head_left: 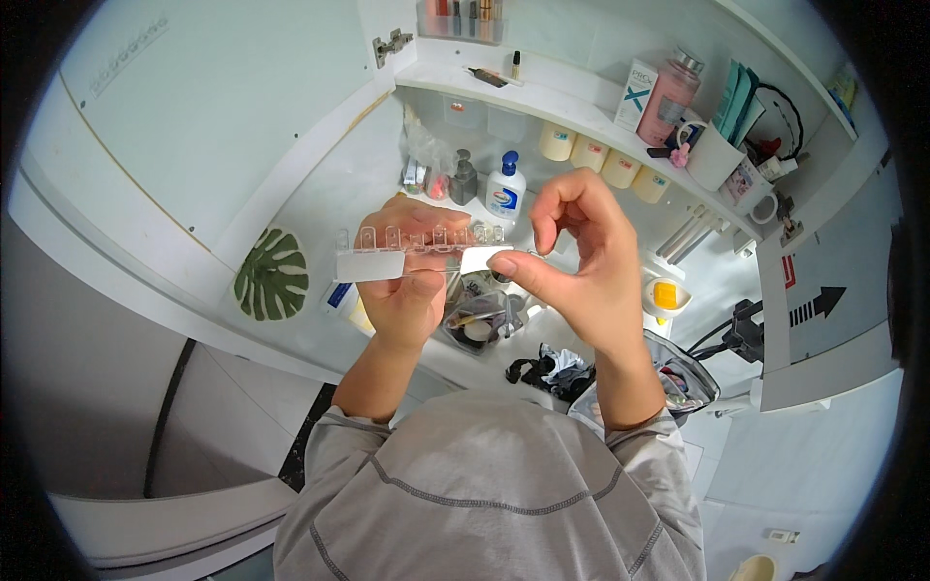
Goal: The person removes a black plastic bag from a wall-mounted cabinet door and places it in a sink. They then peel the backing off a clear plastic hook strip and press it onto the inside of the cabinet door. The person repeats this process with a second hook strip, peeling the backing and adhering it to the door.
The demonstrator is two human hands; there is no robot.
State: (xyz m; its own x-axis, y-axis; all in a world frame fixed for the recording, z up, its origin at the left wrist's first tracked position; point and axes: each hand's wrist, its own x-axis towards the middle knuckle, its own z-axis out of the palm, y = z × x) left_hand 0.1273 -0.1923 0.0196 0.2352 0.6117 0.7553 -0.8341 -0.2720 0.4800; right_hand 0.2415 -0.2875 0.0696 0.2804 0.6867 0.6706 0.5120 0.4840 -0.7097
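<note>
A long clear plastic rack (pixel 441 244) with a row of rounded prongs is held up before me. Its front carries a white patch (pixel 371 266) at the left and a smaller white patch (pixel 480 259) near the right end. My left hand (pixel 399 308) is closed around the rack from behind and below, with the thumb in front. At the right end, my right hand (pixel 596 266) is closed in a loose pinch. Its thumb tip presses the smaller white patch, and the curled index finger sits just above the thumb.
Behind the rack stand a white pump bottle (pixel 506 186) with a blue top and a grey bottle (pixel 464 178). A clear bin of cosmetics (pixel 477 324) sits below. Above runs a cabinet shelf (pixel 581 114) with a pink bottle (pixel 668 97) and mugs; an open cabinet door (pixel 213 107) fills the left.
</note>
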